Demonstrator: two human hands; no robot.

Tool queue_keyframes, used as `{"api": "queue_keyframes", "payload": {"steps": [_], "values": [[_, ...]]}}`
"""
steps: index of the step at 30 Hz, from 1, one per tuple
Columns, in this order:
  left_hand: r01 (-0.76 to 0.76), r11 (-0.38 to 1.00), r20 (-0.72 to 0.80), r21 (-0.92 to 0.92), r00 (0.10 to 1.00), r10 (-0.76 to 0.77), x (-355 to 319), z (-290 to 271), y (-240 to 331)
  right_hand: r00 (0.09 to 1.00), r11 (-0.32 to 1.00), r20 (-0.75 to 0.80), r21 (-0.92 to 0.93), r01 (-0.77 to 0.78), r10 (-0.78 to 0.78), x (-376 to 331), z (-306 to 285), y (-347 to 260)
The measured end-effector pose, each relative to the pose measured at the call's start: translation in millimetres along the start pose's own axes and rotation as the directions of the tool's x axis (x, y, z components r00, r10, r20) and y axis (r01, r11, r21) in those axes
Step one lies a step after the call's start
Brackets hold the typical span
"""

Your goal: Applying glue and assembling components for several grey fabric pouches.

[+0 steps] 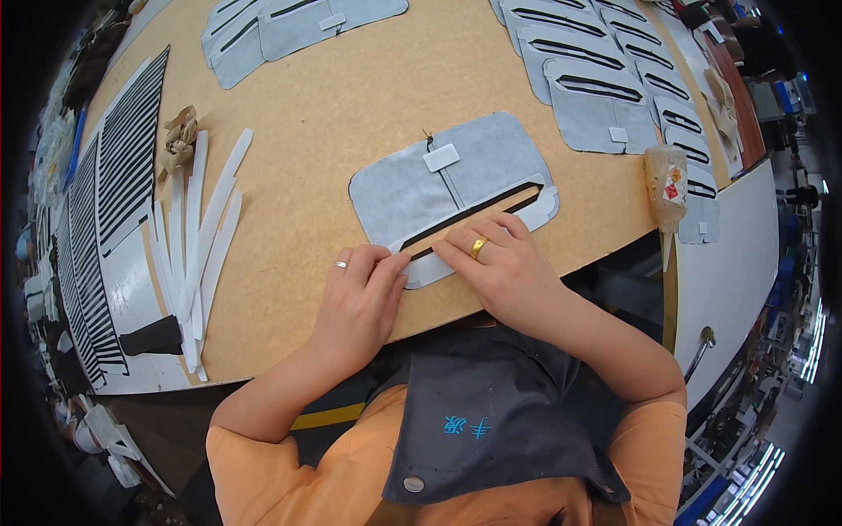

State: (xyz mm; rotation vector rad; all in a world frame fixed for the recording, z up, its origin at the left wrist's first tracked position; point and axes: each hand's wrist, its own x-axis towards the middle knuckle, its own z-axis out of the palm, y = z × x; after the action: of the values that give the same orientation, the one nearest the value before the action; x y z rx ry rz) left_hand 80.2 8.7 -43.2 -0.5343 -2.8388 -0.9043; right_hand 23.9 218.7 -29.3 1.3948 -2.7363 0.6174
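Observation:
A grey, round-cornered fabric panel (390, 200) lies on the tan board in front of me. It bears a small white rectangular patch (441, 158) and a long slot edged with black strip (474, 213). At the slot's left end, my left hand (358, 302) has thumb and index finger pinched together on the black strip. Close beside it, my right hand (513, 273) is closed, its bent fingers and thumb on the strip along the slot's near edge. Those fingers cover part of this edge. My right hand wears a gold-coloured ring, my left a silver-coloured one.
Overlapping grey panels (596, 118) fill the far right, others (303, 31) the far left. A bottle (667, 188) stands near the right edge. Left are loose white strips (206, 237), black-striped sheets (132, 158), crumpled brown paper (179, 138) and a dark piece (151, 337).

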Motion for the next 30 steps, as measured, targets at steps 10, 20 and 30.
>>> {"api": "queue_keyframes", "payload": {"steps": [10,20,30], "values": [[-0.108,0.985,0.002,0.135,0.994,0.109,-2,3,0,0.989,0.909,0.035,-0.392,0.144,-0.142,-8,-13,6],[-0.125,0.990,0.034,-0.068,0.991,0.128,32,10,11,0.941,0.947,-0.204,0.233,-0.223,0.271,-27,-8,20],[-0.161,0.985,0.124,0.061,0.981,0.153,35,14,18,0.956,0.987,-0.245,0.046,-0.156,0.163,-28,0,16]]}}
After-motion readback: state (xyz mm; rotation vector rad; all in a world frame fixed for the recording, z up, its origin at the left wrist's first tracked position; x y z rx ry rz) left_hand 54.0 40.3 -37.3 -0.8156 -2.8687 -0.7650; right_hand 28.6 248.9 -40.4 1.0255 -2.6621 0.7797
